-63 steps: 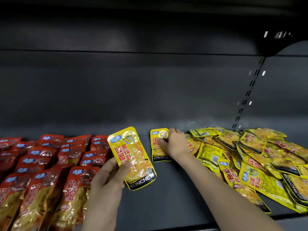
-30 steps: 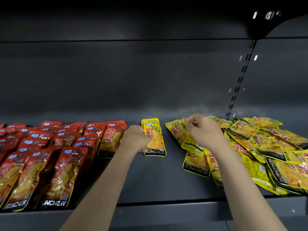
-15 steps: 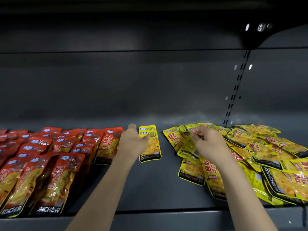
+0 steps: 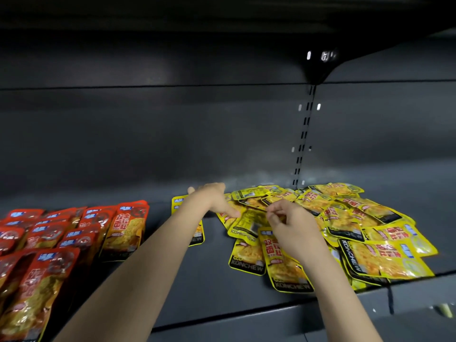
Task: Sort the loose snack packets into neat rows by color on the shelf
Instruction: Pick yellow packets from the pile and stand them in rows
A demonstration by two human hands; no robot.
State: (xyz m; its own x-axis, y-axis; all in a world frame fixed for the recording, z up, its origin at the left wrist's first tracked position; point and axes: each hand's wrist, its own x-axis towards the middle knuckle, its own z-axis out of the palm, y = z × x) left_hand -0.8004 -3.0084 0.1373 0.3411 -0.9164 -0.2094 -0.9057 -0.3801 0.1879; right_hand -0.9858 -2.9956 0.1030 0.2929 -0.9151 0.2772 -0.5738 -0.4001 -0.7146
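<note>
Red snack packets (image 4: 74,233) lie in overlapping rows on the left of the dark shelf (image 4: 197,280). A small stack of yellow packets (image 4: 178,203) lies mid-shelf, partly hidden under my left forearm. A loose pile of yellow packets (image 4: 357,218) covers the right side. My left hand (image 4: 212,201) reaches across the stack, fingers stretched out and touching the pile's left edge. My right hand (image 4: 291,225) has curled fingers that pinch the edge of a yellow packet (image 4: 246,224) lying back side up in the pile.
The shelf's back wall carries a slotted upright (image 4: 304,134) behind the pile. Another shelf hangs close above. Bare shelf surface shows between the red rows and the yellow pile, down to the front lip (image 4: 222,314).
My left hand let go of the yellow packet it laid on the mid-shelf stack and moved right to the pile. My right hand stayed at the pile, picking at a packet.
</note>
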